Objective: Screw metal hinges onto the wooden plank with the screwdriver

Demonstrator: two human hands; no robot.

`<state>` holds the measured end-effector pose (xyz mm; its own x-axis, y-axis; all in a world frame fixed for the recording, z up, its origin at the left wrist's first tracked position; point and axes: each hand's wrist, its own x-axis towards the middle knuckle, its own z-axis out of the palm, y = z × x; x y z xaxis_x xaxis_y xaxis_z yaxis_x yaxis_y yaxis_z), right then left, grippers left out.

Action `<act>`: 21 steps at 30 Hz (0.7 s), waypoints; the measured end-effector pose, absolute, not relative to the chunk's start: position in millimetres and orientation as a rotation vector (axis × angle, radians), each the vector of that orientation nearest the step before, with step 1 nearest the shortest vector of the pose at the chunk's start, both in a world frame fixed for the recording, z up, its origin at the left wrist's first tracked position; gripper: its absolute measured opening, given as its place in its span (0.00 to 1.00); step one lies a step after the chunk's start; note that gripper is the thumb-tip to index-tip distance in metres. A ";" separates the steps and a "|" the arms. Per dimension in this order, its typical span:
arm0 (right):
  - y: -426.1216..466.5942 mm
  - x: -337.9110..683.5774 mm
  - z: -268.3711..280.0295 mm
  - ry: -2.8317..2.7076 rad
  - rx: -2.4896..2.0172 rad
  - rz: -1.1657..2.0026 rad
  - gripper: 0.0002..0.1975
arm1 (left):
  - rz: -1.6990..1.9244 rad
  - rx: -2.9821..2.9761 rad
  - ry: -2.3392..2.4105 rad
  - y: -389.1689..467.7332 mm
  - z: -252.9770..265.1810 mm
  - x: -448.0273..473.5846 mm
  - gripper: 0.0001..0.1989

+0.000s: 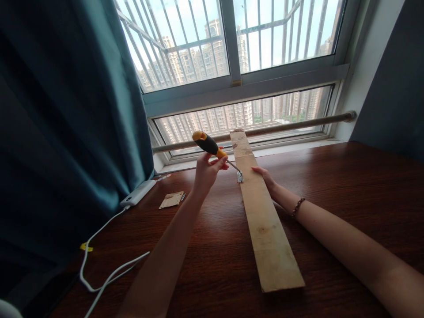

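A long pale wooden board [265,221] lies lengthwise on the dark brown table, its far end toward the window. My left hand [208,170] is closed around the lower handle of a yellow and black screwdriver [208,144]. The handle leans up to the left, and the shaft slants down to a small metal hinge [240,177] at the board's left edge. Whether the tip sits in a screw is too small to tell. My right hand [266,179] grips the board's right edge, thumb on top and the other fingers mostly hidden.
A small wooden piece [171,200] lies left on the table [347,198], a little metal part beside it. Further left are a white power bank [138,193] and its white cable [112,279]. A blue curtain [76,110] hangs at left; a rail [298,125] crosses the window.
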<state>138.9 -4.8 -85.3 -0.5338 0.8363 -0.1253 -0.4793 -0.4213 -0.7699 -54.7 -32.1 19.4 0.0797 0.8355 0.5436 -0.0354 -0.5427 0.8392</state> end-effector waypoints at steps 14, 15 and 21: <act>-5.1 138.1 -84.2 -0.874 -0.692 1.953 0.23 | 1.749 1.615 0.965 -33.5 8.5 -47.4 0.14; -4.9 138.1 -84.6 -0.871 -0.695 1.955 0.23 | 1.773 1.605 0.984 -33.7 9.3 -47.6 0.15; -7.9 137.5 -80.6 -0.935 -0.629 2.019 0.25 | 1.761 1.469 0.957 -39.5 29.6 -58.4 0.17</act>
